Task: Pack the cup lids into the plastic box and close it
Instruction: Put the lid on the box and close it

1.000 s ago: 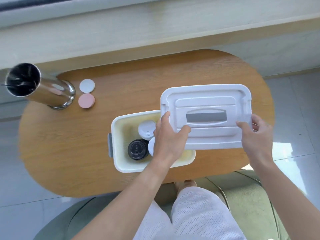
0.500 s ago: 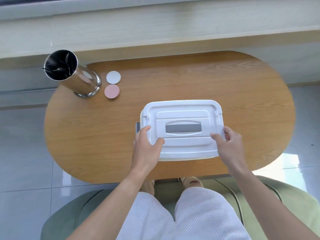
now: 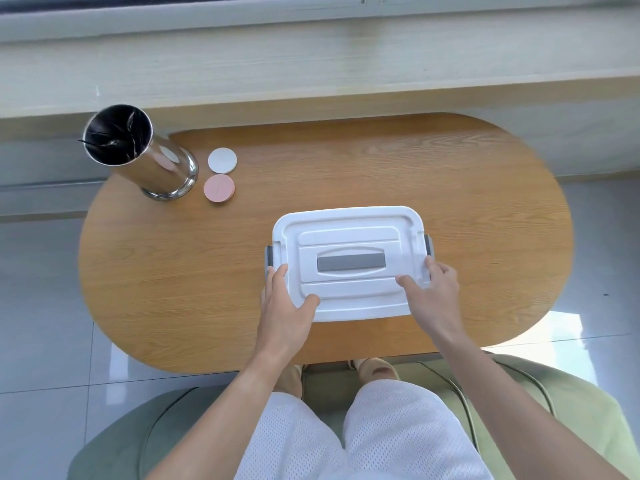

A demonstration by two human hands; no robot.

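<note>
The white box lid (image 3: 349,233) with a grey handle (image 3: 350,263) lies on top of the plastic box and covers it fully, so the cup lids inside are hidden. Grey latches show at the box's left end (image 3: 269,256) and right end (image 3: 428,244). My left hand (image 3: 284,313) grips the lid's near left corner, thumb on top and fingers along the side. At the near right corner my right hand (image 3: 433,299) holds the lid the same way.
The box stands on an oval wooden table (image 3: 173,271). A tall steel cup (image 3: 145,157) stands at the back left, with a white disc (image 3: 222,160) and a pink disc (image 3: 219,188) beside it. A window ledge runs behind; a green seat is below me.
Both hands carried the box lid from the right over the open box and set it down on it. The cup lids inside are now covered.
</note>
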